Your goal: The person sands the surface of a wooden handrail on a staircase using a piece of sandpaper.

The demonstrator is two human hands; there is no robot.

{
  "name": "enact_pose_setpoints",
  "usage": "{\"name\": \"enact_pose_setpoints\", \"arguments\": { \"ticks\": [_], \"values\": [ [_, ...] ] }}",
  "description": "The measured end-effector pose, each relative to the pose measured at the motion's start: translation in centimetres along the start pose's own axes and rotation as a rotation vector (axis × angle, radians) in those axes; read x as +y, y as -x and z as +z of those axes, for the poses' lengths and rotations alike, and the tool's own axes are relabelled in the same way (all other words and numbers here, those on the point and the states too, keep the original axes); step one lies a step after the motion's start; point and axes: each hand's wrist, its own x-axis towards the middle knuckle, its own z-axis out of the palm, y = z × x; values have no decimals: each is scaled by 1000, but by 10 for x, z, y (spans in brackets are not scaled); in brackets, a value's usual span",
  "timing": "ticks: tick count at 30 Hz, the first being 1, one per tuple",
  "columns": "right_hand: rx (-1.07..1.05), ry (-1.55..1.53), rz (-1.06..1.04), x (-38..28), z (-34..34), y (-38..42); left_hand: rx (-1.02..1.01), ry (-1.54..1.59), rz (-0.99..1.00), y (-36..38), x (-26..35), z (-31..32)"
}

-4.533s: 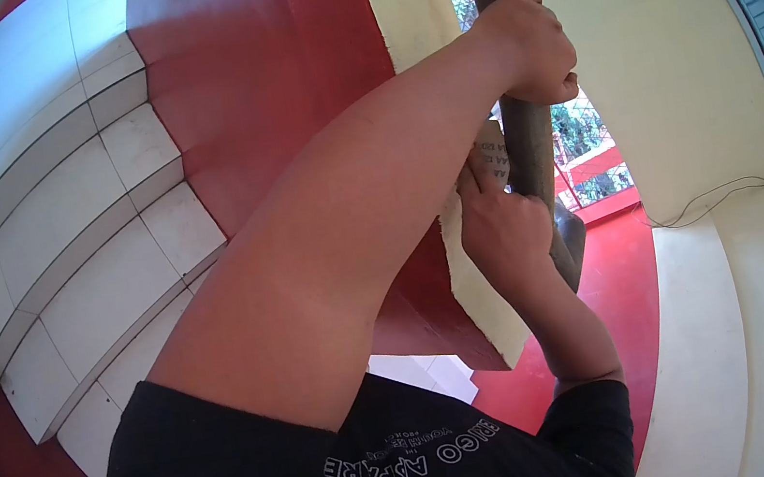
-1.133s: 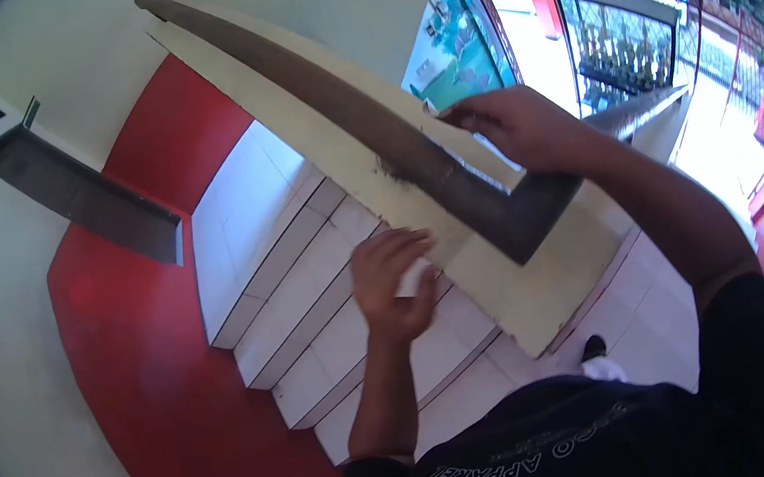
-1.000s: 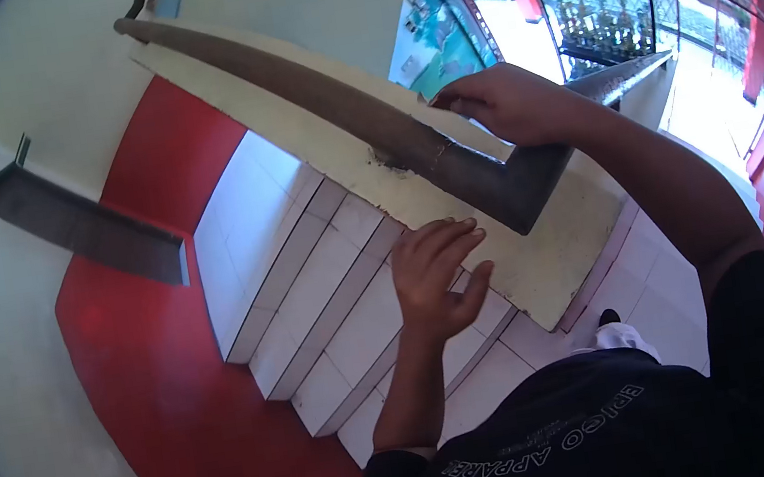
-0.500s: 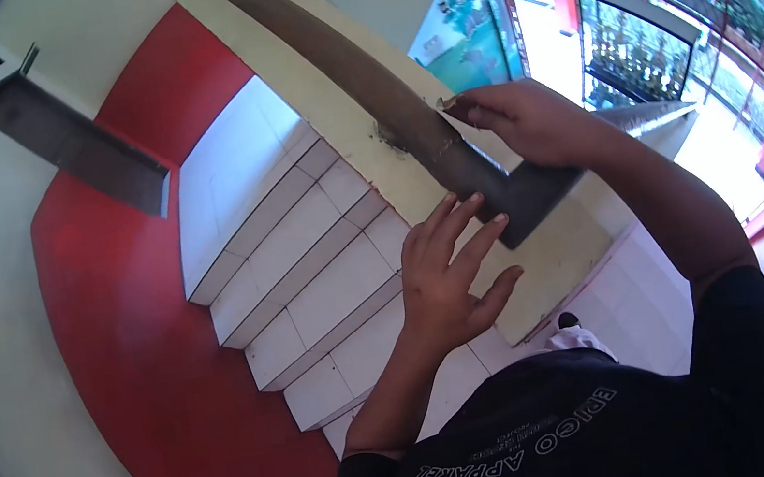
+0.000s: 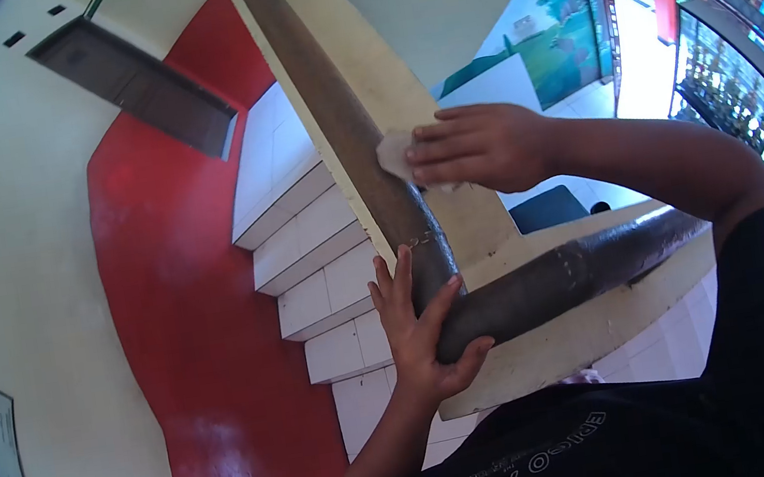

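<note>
A brown, round-topped handrail point(image 5: 321, 81) runs along a cream wall and bends at a corner beside me. My left hand point(image 5: 418, 341) rests against that corner, its fingers spread and nothing in its grasp. Farther up the rail, my right hand point(image 5: 486, 148) presses a pale, crumpled cloth point(image 5: 395, 153) onto the rail's surface. The fingers are together over the cloth and hide much of it. Toward the right, the other rail section point(image 5: 545, 289) extends past my right forearm.
White-tiled stairs point(image 5: 301, 216) descend on the left, next to a red-painted wall point(image 5: 188, 315). A brown door point(image 5: 136, 83) stands at upper left. Windows and a bright doorway point(image 5: 637, 37) are at right, near a painted mural point(image 5: 560, 47).
My right hand has moved up the rail and now lays the cloth on it. My left hand has come down from hovering onto the rail's corner. The view has shifted.
</note>
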Motion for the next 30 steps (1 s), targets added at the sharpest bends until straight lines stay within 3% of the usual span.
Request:
{"name": "enact_pose_setpoints", "arguments": {
  "ticks": [2, 6, 9, 10, 13, 14, 18, 21, 22, 25, 28, 30],
  "values": [
    [43, -63, -118, 12, 15, 1, 3, 7, -25, 1, 1, -1],
    [177, -288, 83, 18, 43, -16, 34, 45, -27, 1, -1, 2],
    [269, -361, 82, 19, 59, -21, 59, 71, -26, 0, 0, 6],
    [368, -309, -52, 15, 64, -21, 64, 79, -27, 0, -1, 5],
    [367, -244, -27, 19, 65, -28, 74, 109, -24, 4, -5, 6],
    [407, -309, 102, 34, 77, -35, 79, 124, -28, 6, -4, 7],
    [442, -459, 92, 22, 75, -25, 97, 155, -18, 1, -4, 9],
    [381, -371, 133, 25, 69, -29, 104, 176, -17, 1, -4, 7],
    [407, -399, 288, 25, 67, -46, 105, 190, -9, 0, -4, 9],
    [546, -540, 451, 38, 73, -70, 136, 218, -24, -1, -3, 13],
    [515, -523, 338, 20, 72, -40, 120, 199, -35, 1, -1, 11],
    [507, -620, 472, 25, 75, -49, 127, 210, -12, -1, -4, 12]
  ]
}}
